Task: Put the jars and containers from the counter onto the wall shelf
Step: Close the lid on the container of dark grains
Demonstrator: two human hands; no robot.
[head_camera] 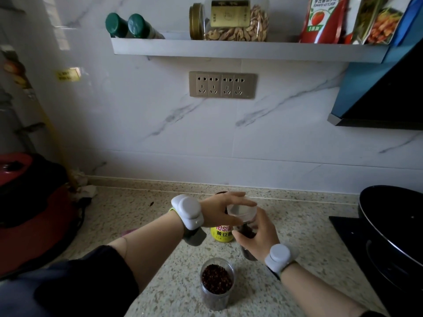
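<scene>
Two hands share one upright clear jar (246,227): my left hand (219,210) cups its lid, my right hand (256,236) wraps its body. I judge the wall shelf (229,49) lies at twelve o'clock, well above.

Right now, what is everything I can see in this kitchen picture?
Held jar: one, clear, dark contents, clear lid, above counter.
Open jar: one, clear, dark red spice, near counter.
Yellow-labelled container: one, behind the hands.
Green-capped bottles: two, shelf left.
Nut jar: one, gold lid, on its side, shelf middle.
Ketchup pouch: one, red, shelf right.
Socket panel: one, beige, wall.
Pan: one, black, right.
Left hand: fingers on lid.
Right hand: around jar.
</scene>
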